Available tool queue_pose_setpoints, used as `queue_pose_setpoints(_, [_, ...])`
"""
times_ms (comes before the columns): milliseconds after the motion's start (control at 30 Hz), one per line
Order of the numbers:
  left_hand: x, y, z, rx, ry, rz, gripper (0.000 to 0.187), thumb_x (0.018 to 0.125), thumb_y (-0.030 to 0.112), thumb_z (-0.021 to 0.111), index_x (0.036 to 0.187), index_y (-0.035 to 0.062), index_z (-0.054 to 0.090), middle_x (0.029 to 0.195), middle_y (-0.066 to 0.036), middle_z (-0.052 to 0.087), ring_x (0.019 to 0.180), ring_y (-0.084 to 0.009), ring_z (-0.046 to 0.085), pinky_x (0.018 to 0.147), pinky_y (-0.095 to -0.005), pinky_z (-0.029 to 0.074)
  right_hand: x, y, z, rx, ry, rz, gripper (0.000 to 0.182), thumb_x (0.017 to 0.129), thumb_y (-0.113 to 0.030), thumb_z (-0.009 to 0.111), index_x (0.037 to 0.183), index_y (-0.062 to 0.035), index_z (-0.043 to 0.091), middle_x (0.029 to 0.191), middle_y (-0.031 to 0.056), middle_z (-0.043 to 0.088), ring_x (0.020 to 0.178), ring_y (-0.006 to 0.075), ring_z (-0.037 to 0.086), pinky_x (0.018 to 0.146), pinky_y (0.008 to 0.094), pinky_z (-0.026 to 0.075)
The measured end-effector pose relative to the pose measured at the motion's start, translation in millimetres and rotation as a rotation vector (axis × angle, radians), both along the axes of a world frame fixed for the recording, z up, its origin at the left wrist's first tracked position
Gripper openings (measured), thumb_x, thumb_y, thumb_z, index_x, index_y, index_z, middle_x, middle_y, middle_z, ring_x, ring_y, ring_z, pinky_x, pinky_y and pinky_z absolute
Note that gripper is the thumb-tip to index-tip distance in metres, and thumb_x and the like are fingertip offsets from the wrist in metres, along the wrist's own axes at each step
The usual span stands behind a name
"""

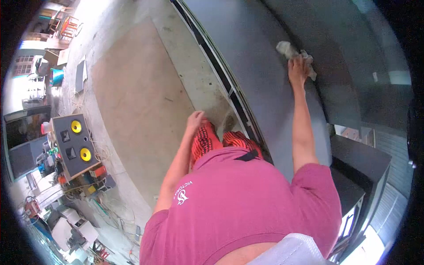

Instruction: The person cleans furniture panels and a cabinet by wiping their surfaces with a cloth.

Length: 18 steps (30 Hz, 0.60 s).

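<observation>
My right hand presses a crumpled whitish cloth against a wide grey panel. The cloth lies along the dark seam where that panel meets a darker, glossy surface, and part of it is under my fingers. My left hand hangs low beside my knee, over the red and black patterned shorts. Its fingers are loosely curled, and I see nothing in them.
A dark slotted rail edges the grey panel. On the concrete floor lies a large brown sheet. At the left stand a speaker box with yellow cones, loose cables and a blue basket. Black boxes stand at the right.
</observation>
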<state>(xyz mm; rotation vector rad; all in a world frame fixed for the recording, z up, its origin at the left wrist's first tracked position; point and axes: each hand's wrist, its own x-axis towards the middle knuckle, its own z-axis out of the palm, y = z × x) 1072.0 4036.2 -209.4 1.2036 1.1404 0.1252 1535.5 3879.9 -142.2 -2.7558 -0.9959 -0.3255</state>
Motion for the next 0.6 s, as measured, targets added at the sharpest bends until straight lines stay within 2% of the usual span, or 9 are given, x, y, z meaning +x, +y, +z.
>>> queue_pose_setpoints(67, [39, -11, 41, -0.108, -0.169, -0.088, 0.032, 0.089, 0.026, 0.051, 0.109, 0.0011, 0.053, 0.088, -0.008, 0.062, 0.066, -0.0141, 0.059, 0.053, -0.024, 0.045, -8, 15, 6, 0.028, 0.008, -0.13, 0.044, 0.091, -0.04, 0.04, 0.129, -0.018, 0.044, 0.138, 0.0126, 0.033, 0.124, 0.0369, 0.032, 0.099, 0.0576, 0.024])
queue_pose_setpoints(133, [76, -26, 64, -0.07, -0.176, -0.15, 0.046, 0.09, 0.039, 0.047, 0.114, 0.0006, 0.049, 0.085, -0.008, 0.06, 0.069, -0.0162, 0.059, 0.062, -0.0287, 0.046, -23, 22, 27, -0.052, 0.064, -0.215, 0.047, 0.09, -0.042, 0.039, 0.13, -0.0188, 0.042, 0.139, 0.0132, 0.032, 0.127, 0.0389, 0.027, 0.099, 0.0588, 0.023])
queue_pose_setpoints(200, [107, -36, 71, -0.136, -0.221, -0.161, 0.048, 0.09, 0.042, 0.045, 0.114, 0.0004, 0.049, 0.086, -0.008, 0.06, 0.07, -0.0162, 0.059, 0.064, -0.0286, 0.046, -56, 3, 22, 0.007, -0.036, -0.059, 0.046, 0.089, -0.039, 0.042, 0.129, -0.0168, 0.043, 0.138, 0.0145, 0.032, 0.127, 0.0395, 0.027, 0.099, 0.0571, 0.024])
queue_pose_setpoints(300, [146, -35, 82, -0.217, -0.279, -0.167, 0.048, 0.091, 0.045, 0.042, 0.11, 0.0024, 0.05, 0.09, -0.009, 0.06, 0.073, -0.017, 0.059, 0.066, -0.029, 0.047, -149, -39, 51, -0.089, 0.037, 0.263, 0.044, 0.087, -0.026, 0.048, 0.128, -0.0133, 0.043, 0.138, 0.0142, 0.032, 0.124, 0.0414, 0.03, 0.101, 0.0534, 0.024])
queue_pose_setpoints(333, [151, -34, 84, -0.234, -0.283, -0.186, 0.045, 0.091, 0.046, 0.042, 0.106, 0.0047, 0.051, 0.093, -0.01, 0.06, 0.075, -0.0178, 0.059, 0.068, -0.0295, 0.047, -169, -67, 37, -0.169, 0.125, 0.394, 0.043, 0.082, -0.026, 0.053, 0.124, -0.0169, 0.049, 0.14, 0.015, 0.029, 0.128, 0.0381, 0.026, 0.101, 0.0537, 0.023])
queue_pose_setpoints(367, [154, -31, 84, -0.242, -0.295, -0.166, 0.045, 0.091, 0.046, 0.042, 0.106, 0.0047, 0.051, 0.093, -0.01, 0.06, 0.075, -0.0178, 0.059, 0.068, -0.0295, 0.047, -191, -89, 32, -0.084, 0.229, 0.517, 0.041, 0.08, -0.026, 0.056, 0.121, -0.0251, 0.053, 0.14, 0.0127, 0.03, 0.129, 0.037, 0.026, 0.101, 0.0548, 0.024])
queue_pose_setpoints(433, [160, -26, 80, -0.223, -0.252, -0.123, 0.047, 0.091, 0.048, 0.04, 0.103, 0.0046, 0.053, 0.09, -0.009, 0.06, 0.074, -0.0175, 0.059, 0.067, -0.0305, 0.047, -222, -120, 42, -0.114, 0.31, 0.647, 0.041, 0.079, -0.026, 0.058, 0.119, -0.0325, 0.053, 0.141, 0.0089, 0.031, 0.129, 0.0361, 0.026, 0.1, 0.0552, 0.024])
queue_pose_setpoints(533, [156, -16, 72, -0.314, -0.237, -0.106, 0.054, 0.091, 0.052, 0.036, 0.105, 0.0029, 0.053, 0.088, -0.008, 0.059, 0.071, -0.0175, 0.059, 0.063, -0.0299, 0.048, -208, -93, 50, -0.146, 0.344, 0.679, 0.041, 0.079, -0.026, 0.058, 0.119, -0.0332, 0.053, 0.141, 0.0057, 0.031, 0.131, 0.0341, 0.025, 0.101, 0.055, 0.022])
queue_pose_setpoints(600, [152, -12, 70, -0.352, -0.243, -0.116, 0.058, 0.091, 0.053, 0.033, 0.107, 0.0012, 0.053, 0.087, -0.009, 0.059, 0.069, -0.0181, 0.059, 0.06, -0.0293, 0.049, -192, -36, 55, -0.155, 0.319, 0.671, 0.041, 0.079, -0.027, 0.057, 0.119, -0.0331, 0.054, 0.142, 0.0053, 0.03, 0.131, 0.0323, 0.025, 0.101, 0.0545, 0.021])
